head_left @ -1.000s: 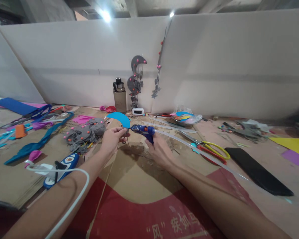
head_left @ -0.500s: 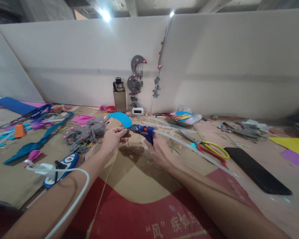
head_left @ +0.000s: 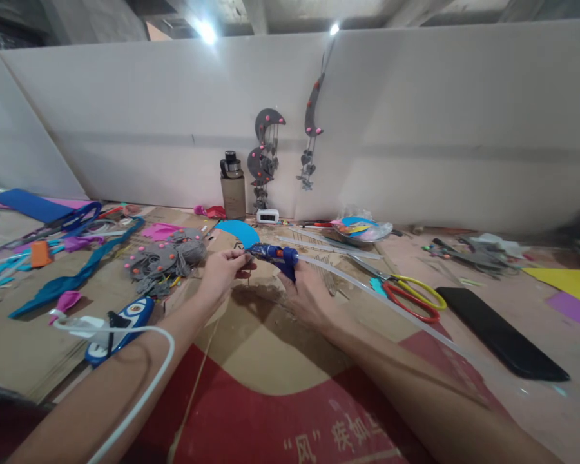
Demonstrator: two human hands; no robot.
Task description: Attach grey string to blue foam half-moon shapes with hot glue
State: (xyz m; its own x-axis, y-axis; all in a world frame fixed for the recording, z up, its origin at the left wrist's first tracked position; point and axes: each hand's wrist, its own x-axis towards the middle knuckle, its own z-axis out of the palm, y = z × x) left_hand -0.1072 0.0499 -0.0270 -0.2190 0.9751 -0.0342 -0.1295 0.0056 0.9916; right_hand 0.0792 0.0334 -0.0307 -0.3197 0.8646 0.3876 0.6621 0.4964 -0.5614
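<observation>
My right hand (head_left: 307, 290) is wrapped round the handle of a blue hot glue gun (head_left: 278, 255), its nozzle pointing left. A long clear glue stick (head_left: 357, 282) trails from the gun's back. My left hand (head_left: 225, 270) is closed in a pinch at the nozzle, on something small and dark that the fingers mostly hide. A thin strand hangs below those fingertips. Just behind them shows a bright blue crescent (head_left: 239, 230); whether the left hand holds it, I cannot tell. Left of that hand lies a heap of grey yarn and felt pieces with pink and orange dots (head_left: 167, 258).
Scissors (head_left: 413, 296) and a black phone-like slab (head_left: 502, 332) lie to the right. A bottle (head_left: 232, 187), a small digital clock (head_left: 267, 216) and a dish of scraps (head_left: 362, 232) stand behind. A white cable (head_left: 167, 348) crosses my left forearm. Grey moon ornaments (head_left: 263, 145) hang ahead.
The glue gun's nozzle has come slightly left and down, closer to my left fingertips. The blue crescent has shifted a little to the right. The right-hand hanging ornament has turned to show its face.
</observation>
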